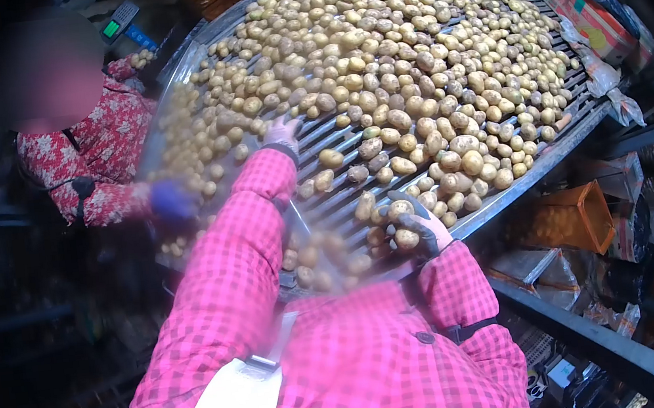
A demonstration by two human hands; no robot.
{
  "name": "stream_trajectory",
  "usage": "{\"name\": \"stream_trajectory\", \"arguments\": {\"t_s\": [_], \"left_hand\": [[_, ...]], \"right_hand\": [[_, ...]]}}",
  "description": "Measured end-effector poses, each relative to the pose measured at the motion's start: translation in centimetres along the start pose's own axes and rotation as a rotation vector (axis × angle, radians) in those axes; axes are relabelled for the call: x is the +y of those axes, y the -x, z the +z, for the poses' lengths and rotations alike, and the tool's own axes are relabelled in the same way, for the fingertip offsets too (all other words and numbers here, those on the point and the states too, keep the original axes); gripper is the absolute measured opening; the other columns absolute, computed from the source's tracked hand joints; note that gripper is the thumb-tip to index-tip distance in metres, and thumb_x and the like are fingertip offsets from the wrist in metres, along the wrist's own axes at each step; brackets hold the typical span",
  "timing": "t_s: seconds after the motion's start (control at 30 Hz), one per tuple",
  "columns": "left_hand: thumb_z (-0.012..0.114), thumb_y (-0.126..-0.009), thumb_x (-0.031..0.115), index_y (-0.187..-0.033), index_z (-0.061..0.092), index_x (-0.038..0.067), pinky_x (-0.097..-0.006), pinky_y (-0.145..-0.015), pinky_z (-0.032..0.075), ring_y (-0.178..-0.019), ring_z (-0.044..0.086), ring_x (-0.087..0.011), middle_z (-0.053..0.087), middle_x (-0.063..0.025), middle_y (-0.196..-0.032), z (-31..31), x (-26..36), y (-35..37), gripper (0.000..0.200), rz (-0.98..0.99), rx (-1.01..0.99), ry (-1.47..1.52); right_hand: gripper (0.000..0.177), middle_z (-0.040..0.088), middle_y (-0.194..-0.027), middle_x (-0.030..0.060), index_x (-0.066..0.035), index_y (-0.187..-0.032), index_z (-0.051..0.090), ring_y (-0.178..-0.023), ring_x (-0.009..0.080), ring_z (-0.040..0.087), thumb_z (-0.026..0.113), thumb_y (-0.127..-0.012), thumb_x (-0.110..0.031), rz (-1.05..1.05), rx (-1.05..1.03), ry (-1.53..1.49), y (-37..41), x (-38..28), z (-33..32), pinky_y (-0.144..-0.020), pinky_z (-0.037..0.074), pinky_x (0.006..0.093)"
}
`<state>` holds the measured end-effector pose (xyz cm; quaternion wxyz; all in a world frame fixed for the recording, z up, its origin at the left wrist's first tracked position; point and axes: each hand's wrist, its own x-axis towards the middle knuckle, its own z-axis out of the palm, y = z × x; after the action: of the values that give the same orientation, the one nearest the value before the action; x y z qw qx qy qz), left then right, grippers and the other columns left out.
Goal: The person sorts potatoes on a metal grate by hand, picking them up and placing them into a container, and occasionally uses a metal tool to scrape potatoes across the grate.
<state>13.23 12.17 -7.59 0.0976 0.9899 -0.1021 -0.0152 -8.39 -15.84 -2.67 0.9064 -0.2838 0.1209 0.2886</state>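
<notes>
Two gloved hands work the near edge of a slatted table heaped with potatoes.

At the left of the frame a co-worker's blue-gloved hand (171, 200) is blurred beside the table's edge. At centre, the person's left hand (284, 133), in a pink glove, is stretched furthest out. Its fingers look extended and are closed on nothing that shows. The potatoes (409, 76) lie straight beyond its fingertips, spreading toward the upper right. Right of centre and lower, the right hand (417, 226), in a grey glove, curls around a small potato (406, 238) at the near rim of the slatted table (336, 135), with loose ones touching it.
</notes>
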Motion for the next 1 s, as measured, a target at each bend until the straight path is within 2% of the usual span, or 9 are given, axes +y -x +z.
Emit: {"name": "stream_trajectory", "arguments": {"t_s": [0.17, 0.27, 0.37, 0.53, 0.6, 0.8, 0.9, 0.93, 1.0], "left_hand": [[0.053, -0.080, 0.001, -0.119, 0.050, 0.005, -0.0295, -0.091, 0.041, -0.103, 0.053, -0.0186, 0.056, -0.0095, -0.115, -0.6, 2.1, 3.3, 0.039, -0.170, 0.263, 0.804], [0.051, -0.085, 0.004, -0.123, 0.043, 0.001, -0.0272, -0.088, 0.044, -0.097, 0.054, -0.0147, 0.056, -0.0088, -0.108, -3.1, 8.2, 8.7, 0.040, -0.163, 0.088, 1.366], [0.050, -0.087, 0.010, -0.126, 0.046, 0.003, -0.0327, -0.102, 0.032, -0.116, 0.047, -0.0198, 0.052, -0.0103, -0.124, -4.9, 12.6, 13.6, 0.040, 0.183, -0.298, 0.990], [0.049, -0.086, 0.009, -0.103, 0.060, 0.001, -0.0286, -0.085, 0.045, -0.093, 0.059, -0.0179, 0.063, -0.0080, -0.100, -6.1, 11.1, 10.8, 0.021, -0.127, -0.010, 1.130], [0.053, -0.084, 0.011, -0.100, 0.061, 0.002, -0.0293, -0.082, 0.046, -0.090, 0.060, -0.0189, 0.063, -0.0102, -0.096, -5.7, 9.6, 9.9, 0.020, -0.015, -0.099, 0.926], [0.074, -0.062, 0.023, -0.113, 0.053, 0.013, -0.0418, -0.094, 0.038, -0.111, 0.042, -0.0386, 0.044, -0.0168, -0.118, -1.6, 12.9, 12.6, 0.055, 0.303, -0.411, 0.233], [0.068, -0.068, 0.013, -0.119, 0.051, 0.009, -0.0334, -0.097, 0.037, -0.110, 0.048, -0.0257, 0.052, -0.0129, -0.115, 1.1, 10.6, 12.2, 0.054, 0.197, -0.280, 0.770], [0.064, -0.073, 0.011, -0.121, 0.051, 0.008, -0.0291, -0.098, 0.035, -0.111, 0.048, -0.0184, 0.054, -0.0102, -0.117, -2.7, 11.6, 12.4, 0.050, 0.050, -0.418, 1.125], [0.063, -0.077, 0.014, -0.121, 0.053, 0.008, -0.0290, -0.097, 0.036, -0.110, 0.050, -0.0179, 0.056, -0.0091, -0.118, -3.5, 10.6, 12.2, 0.046, -0.023, -0.507, 1.129]], "right_hand": [[0.030, 0.056, -0.094, 0.0086, -0.006, -0.108, 0.049, -0.076, 0.0211, 0.055, 0.060, -0.083, -0.020, 0.099, 0.192, -0.252, 1.7, -0.9, 3.3, -0.067, 0.051, 0.0355], [0.035, 0.056, -0.096, 0.0098, -0.008, -0.110, 0.049, -0.077, 0.0235, 0.056, 0.060, -0.084, -0.027, 0.061, 0.103, -0.292, 1.5, -1.1, 3.4, -0.067, 0.051, 0.0377], [0.045, 0.054, -0.105, 0.0127, -0.010, -0.117, 0.046, -0.085, 0.0256, 0.056, 0.059, -0.083, -0.037, -0.092, 0.060, -0.301, 0.9, 0.1, 1.6, -0.065, 0.050, 0.0367], [0.054, 0.048, -0.116, 0.0143, -0.013, -0.118, 0.042, -0.099, 0.0336, 0.050, 0.055, -0.081, -0.051, -0.273, -0.087, -0.491, 2.3, 0.3, 0.5, -0.055, 0.045, 0.0320], [0.052, 0.051, -0.112, 0.0147, -0.013, -0.114, 0.046, -0.094, 0.0370, 0.054, 0.049, -0.082, -0.055, -0.266, -0.135, -0.495, 2.0, -0.2, -1.5, -0.053, 0.045, 0.0328], [0.045, 0.053, -0.098, 0.0140, -0.011, -0.094, 0.049, -0.095, 0.0379, 0.054, 0.040, -0.085, -0.054, -0.264, 0.236, -0.418, 1.9, -0.5, 0.6, -0.062, 0.049, 0.0466], [0.044, 0.053, -0.096, 0.0151, -0.011, -0.089, 0.049, -0.096, 0.0332, 0.052, 0.040, -0.085, -0.054, -0.249, -0.063, -0.430, 1.4, 0.1, -2.0, -0.062, 0.049, 0.0414], [0.046, 0.054, -0.095, 0.0154, -0.010, -0.092, 0.051, -0.092, 0.0318, 0.054, 0.042, -0.084, -0.055, -0.236, 0.062, -0.370, 1.6, -0.1, -1.3, -0.060, 0.050, 0.0387], [0.049, 0.054, -0.096, 0.0154, -0.009, -0.095, 0.051, -0.090, 0.0313, 0.055, 0.043, -0.083, -0.056, -0.200, 0.000, -0.383, 1.3, 0.4, -1.8, -0.060, 0.050, 0.0381]]}}
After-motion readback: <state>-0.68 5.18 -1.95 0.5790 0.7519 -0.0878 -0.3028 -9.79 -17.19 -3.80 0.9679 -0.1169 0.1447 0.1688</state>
